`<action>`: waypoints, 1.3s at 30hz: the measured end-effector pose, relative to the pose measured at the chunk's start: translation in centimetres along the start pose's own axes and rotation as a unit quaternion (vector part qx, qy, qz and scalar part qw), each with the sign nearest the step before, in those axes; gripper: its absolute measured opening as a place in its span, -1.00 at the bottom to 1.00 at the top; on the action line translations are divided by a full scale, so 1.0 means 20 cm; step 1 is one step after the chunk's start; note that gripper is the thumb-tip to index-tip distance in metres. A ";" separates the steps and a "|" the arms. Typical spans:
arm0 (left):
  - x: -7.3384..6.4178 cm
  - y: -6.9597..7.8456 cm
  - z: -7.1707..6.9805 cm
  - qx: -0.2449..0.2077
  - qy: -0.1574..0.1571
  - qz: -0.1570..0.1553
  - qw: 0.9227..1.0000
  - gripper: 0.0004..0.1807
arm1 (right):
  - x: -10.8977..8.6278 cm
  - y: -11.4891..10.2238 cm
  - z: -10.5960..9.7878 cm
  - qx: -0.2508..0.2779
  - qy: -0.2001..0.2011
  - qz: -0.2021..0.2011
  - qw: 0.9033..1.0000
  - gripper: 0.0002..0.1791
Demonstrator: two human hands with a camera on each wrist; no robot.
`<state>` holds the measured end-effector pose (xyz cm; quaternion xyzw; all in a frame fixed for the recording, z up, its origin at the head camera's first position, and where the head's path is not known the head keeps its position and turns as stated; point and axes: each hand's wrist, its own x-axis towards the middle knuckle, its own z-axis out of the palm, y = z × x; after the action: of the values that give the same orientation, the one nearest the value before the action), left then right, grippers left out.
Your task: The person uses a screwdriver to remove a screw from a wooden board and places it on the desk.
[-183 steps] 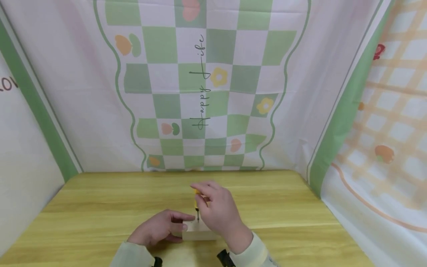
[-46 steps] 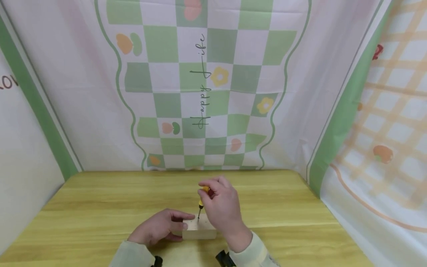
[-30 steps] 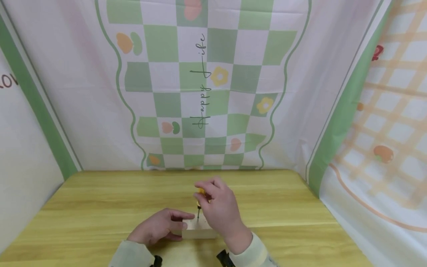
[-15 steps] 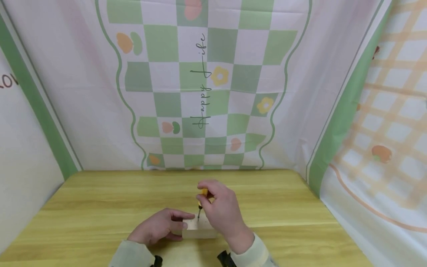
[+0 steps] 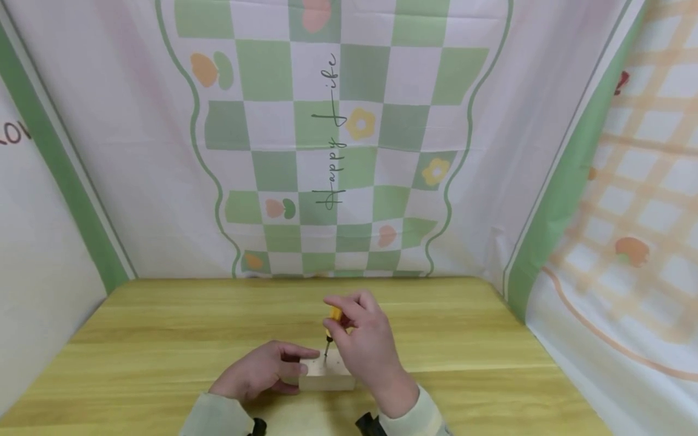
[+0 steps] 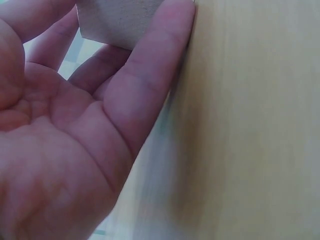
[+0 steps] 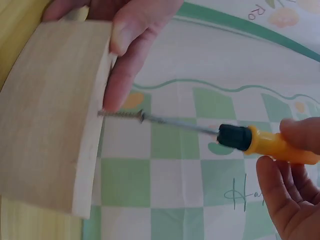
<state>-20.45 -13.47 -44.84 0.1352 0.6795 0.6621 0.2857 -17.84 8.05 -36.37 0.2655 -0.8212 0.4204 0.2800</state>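
A pale wooden block (image 5: 327,383) sits on the table before me. My left hand (image 5: 262,370) grips its left end, with the thumb on the near side and the index finger along the top edge. In the right wrist view, a threaded screw (image 7: 122,114) stands out of the block's top face, most of its length exposed. The tip of a screwdriver (image 7: 265,142) meets the screw head; its handle is yellow with a black collar. Fingers and thumb of my right hand (image 5: 368,345) pinch that handle, the shaft leaning slightly right. Small dark marks dot the block's top.
The wood-grain table (image 5: 163,321) spreads around the block. Behind it hangs a green-and-white checked cloth (image 5: 316,169), with an orange checked cloth (image 5: 643,200) at the right. Black wrist-worn gear (image 5: 369,424) shows at the bottom edge.
The screwdriver has gone from nearly upright to leaning right, its tilt wavering slightly. My right fingers have shifted on the handle. The left hand and block have stayed in place.
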 end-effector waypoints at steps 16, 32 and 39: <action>0.00 0.00 0.01 0.004 0.005 0.000 1.000 -0.56 | 0.00 -0.01 -0.02 -0.026 -0.052 -0.046 0.997 -0.56; 0.00 0.00 0.00 0.006 0.008 -0.006 1.000 -0.56 | 0.00 0.00 -0.01 0.010 -0.042 -0.013 0.999 -0.56; 0.00 0.01 0.01 0.002 0.005 -0.008 1.000 -0.56 | 0.01 0.01 -0.01 0.030 -0.066 -0.003 0.997 -0.52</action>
<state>-20.43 -13.30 -44.60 0.1267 0.6835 0.6591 0.2870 -17.98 8.25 -36.27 0.3037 -0.8241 0.4254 0.2184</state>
